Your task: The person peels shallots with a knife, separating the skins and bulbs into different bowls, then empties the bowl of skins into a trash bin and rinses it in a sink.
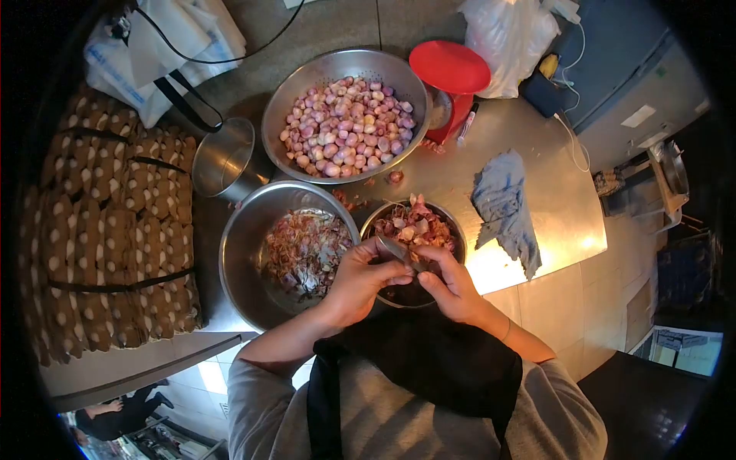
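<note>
My left hand (359, 280) is closed around a small knife (394, 249), its blade angled toward my other hand. My right hand (454, 290) pinches a small shallot (418, 259), mostly hidden by the fingers and blade. Both hands are close together above a steel bowl (462, 236) of shallots and reddish skins. Left of it, a larger steel bowl (230, 261) contains loose papery peelings (295, 249). Beyond them, a perforated steel colander (272, 115) holds many pinkish peeled shallots (349, 126).
A red scale (451, 69) stands beside the colander, with a blue-grey cloth (506, 203) on the steel table (563, 184). A metal pot (224, 157) and stacked egg trays (115, 230) are at left. Plastic bags (510, 38) lie behind. Another person (123, 414) appears lower left.
</note>
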